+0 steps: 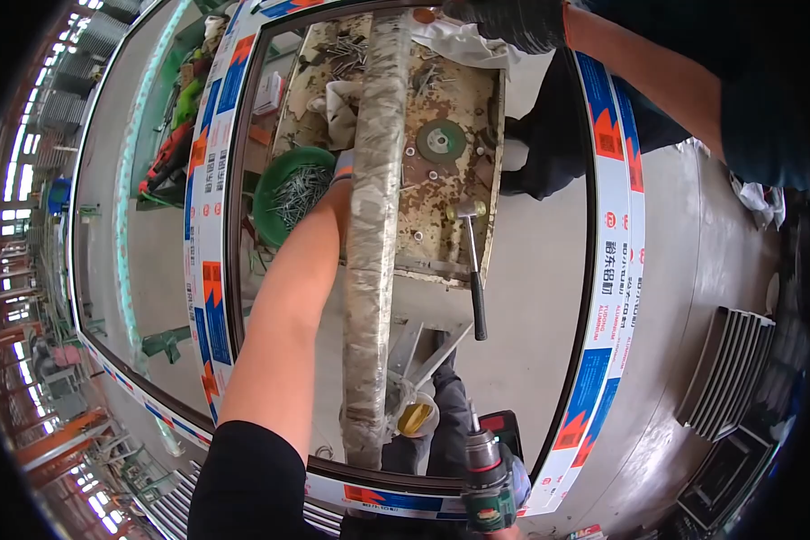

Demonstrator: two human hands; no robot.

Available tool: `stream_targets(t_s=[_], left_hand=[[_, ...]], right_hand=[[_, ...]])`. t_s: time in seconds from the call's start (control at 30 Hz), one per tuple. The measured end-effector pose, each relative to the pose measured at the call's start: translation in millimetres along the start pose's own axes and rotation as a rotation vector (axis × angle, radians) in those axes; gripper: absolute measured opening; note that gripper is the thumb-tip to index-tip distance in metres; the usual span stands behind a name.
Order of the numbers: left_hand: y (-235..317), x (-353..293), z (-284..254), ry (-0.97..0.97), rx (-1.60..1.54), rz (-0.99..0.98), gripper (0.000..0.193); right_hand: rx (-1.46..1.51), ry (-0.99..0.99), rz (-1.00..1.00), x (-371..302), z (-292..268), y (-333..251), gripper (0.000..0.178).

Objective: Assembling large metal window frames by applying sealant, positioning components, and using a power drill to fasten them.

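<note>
My left forearm reaches up through a window frame (607,216) covered in printed film. My left hand (343,168) goes behind a bar wrapped in crinkled film (376,180), beside a green bowl (265,202) of screws (301,192). The bar hides its fingers. At the lower edge, my right hand (506,533) grips a green cordless drill (490,490), its bit pointing up over the frame's near side. Little of that hand shows. A hammer (474,270) with a black handle lies with its head on a worn work stand (432,207).
Across the frame, another person's dark-gloved hand (517,25) is near its far side. The stand holds a grinding disc (441,141), loose screws and a cloth (337,112). A second frame (135,369) lies left, near a green tool bin (153,117). Stacked profiles (727,373) sit at right.
</note>
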State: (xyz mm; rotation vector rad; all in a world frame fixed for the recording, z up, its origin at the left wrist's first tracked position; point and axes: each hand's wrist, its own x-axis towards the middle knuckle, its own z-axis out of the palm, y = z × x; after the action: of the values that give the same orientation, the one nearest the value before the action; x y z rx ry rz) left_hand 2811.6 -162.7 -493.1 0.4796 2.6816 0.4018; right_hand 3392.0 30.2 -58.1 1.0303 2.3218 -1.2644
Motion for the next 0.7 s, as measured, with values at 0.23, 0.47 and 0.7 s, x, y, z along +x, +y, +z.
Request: stream_targets(t_s=[0.23, 0.47, 0.7], left_hand=[[6.2, 6.3, 32.7, 0.204, -0.175, 0.097, 0.032], [68.2, -74.2, -49.0, 0.346, 0.347, 0.137, 0.029], [146.1, -275.7, -218.2, 0.382, -1.734, -0.028, 0.014]], right_hand=[[-0.086, 0.231, -0.579, 2.2, 16.4, 66.7, 0.05], [-0.128, 0.255, -0.48, -3.7, 25.5, 69.6, 0.05], [-0.2, 0.185, -0.426, -11.4, 36.8, 75.4, 0.048]])
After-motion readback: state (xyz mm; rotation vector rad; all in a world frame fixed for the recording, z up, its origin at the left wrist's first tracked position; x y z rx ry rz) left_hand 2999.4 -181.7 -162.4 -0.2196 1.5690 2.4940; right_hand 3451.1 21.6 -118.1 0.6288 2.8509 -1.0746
